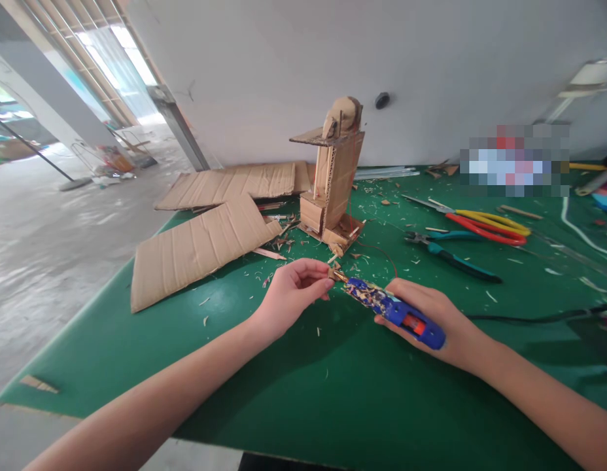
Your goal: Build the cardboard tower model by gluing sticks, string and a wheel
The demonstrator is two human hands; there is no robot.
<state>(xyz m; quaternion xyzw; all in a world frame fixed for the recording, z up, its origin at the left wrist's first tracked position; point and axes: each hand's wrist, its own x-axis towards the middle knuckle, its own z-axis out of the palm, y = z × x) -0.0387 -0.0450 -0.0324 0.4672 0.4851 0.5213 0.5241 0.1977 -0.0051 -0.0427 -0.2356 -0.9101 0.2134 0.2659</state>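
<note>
My right hand (433,320) is wrapped round a blue glue gun (392,311) speckled with cardboard bits, its nozzle pointing left. My left hand (294,289) pinches a small cardboard piece (331,260) right at the gun's tip, over the green mat (303,379). Just beyond my hands stands a tall cardboard model (335,180) on a small cardboard base. A black cord (534,318) runs from the gun to the right.
Flat corrugated cardboard sheets (200,245) lie at the left and back of the mat. Red-and-yellow snips (485,226) and teal-handled pliers (450,255) lie at the right. Cardboard scraps litter the mat. The table's left edge drops to a concrete floor.
</note>
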